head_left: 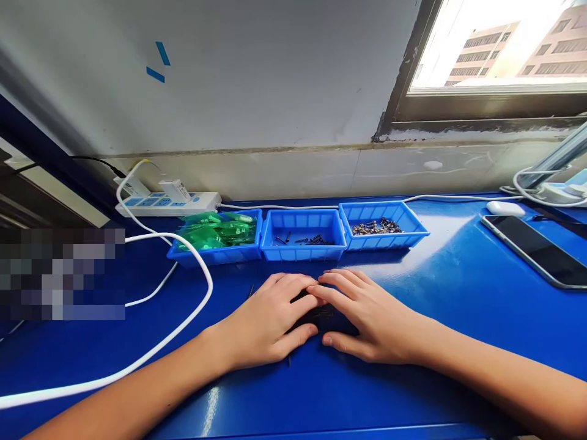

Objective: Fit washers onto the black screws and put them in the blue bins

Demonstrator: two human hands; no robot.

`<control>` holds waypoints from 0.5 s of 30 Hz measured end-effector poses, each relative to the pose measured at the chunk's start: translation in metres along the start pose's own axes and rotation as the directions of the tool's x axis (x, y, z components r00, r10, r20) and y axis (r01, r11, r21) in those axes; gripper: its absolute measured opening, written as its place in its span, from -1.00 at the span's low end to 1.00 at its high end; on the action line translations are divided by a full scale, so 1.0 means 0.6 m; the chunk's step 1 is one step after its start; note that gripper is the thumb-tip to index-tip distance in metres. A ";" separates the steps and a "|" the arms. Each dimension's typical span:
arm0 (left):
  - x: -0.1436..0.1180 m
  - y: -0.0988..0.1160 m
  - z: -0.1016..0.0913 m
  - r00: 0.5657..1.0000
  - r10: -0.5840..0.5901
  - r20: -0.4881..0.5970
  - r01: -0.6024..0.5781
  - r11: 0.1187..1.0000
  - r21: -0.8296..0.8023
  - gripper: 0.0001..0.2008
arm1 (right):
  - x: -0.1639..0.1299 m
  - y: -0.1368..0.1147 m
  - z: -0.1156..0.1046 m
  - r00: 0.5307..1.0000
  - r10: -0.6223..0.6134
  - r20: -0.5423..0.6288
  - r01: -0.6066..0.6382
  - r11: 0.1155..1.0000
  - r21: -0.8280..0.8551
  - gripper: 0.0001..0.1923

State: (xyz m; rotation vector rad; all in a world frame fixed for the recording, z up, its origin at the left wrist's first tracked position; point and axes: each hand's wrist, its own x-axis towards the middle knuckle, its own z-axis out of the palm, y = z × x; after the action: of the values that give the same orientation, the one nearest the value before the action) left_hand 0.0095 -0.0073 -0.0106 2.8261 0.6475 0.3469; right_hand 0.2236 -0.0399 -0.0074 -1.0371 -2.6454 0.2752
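Observation:
My left hand (279, 318) and my right hand (367, 318) rest palms down on the blue table, fingertips meeting in front of the bins. Their fingers are outstretched and the thumbs stand apart. Between and partly beneath them lie several dark screws (322, 312), mostly hidden by the fingers. One screw (251, 291) pokes out beyond the left hand, and the tip of another (289, 360) shows below its thumb. Just behind the hands, a blue bin (303, 251) holds a few dark screws (316, 240).
A left bin (220, 253) holds green packets (217, 231); a right bin (385, 242) holds small metal screws (378, 227). A white cable (208, 287) loops across the left side, near a power strip (202, 205). A phone (541, 247) and white case (505, 208) lie right.

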 end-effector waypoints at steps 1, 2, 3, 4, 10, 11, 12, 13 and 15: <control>0.000 0.002 0.001 1.000 -0.005 -0.003 0.005 1.000 0.005 -0.69 | -0.001 0.000 0.001 1.000 0.001 -0.008 -0.001 1.000 0.003 -0.49; 0.000 0.004 0.002 1.000 -0.009 -0.008 0.009 1.000 0.010 -0.69 | -0.002 -0.001 0.002 1.000 0.003 -0.015 -0.003 1.000 0.005 -0.49; 0.000 0.006 0.003 1.000 -0.012 -0.015 0.013 1.000 0.015 -0.69 | -0.002 -0.002 0.002 1.000 0.006 -0.018 -0.006 1.000 0.006 -0.51; 0.000 0.008 0.004 1.000 -0.013 -0.022 0.014 1.000 0.018 -0.69 | -0.002 -0.003 0.003 1.000 0.012 -0.020 -0.011 1.000 0.006 -0.52; -0.001 0.014 0.008 1.000 -0.009 -0.025 0.010 1.000 0.021 -0.70 | -0.003 -0.006 0.008 0.999 0.031 -0.035 -0.031 0.999 -0.012 -0.59; -0.002 0.014 0.007 1.000 -0.011 -0.021 0.012 1.000 0.022 -0.70 | -0.003 -0.006 0.008 0.999 0.032 -0.036 -0.033 0.999 -0.015 -0.59; -0.002 0.015 0.006 1.000 -0.014 -0.018 0.014 1.000 0.022 -0.70 | -0.004 -0.006 0.008 0.999 0.035 -0.034 -0.036 0.999 -0.017 -0.59; -0.001 0.015 0.005 1.000 -0.016 -0.016 0.016 1.000 0.018 -0.70 | -0.004 -0.006 0.008 0.999 0.039 -0.032 -0.039 0.999 -0.017 -0.59; -0.001 0.016 0.003 1.000 -0.017 -0.014 0.017 1.000 0.003 -0.71 | -0.003 -0.006 0.007 0.999 0.046 -0.028 -0.047 0.999 -0.014 -0.60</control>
State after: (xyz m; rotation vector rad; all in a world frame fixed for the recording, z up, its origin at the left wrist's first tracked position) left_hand 0.0135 -0.0160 -0.0101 2.8217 0.6744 0.3639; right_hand 0.2213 -0.0441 -0.0109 -1.0999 -2.6049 0.2498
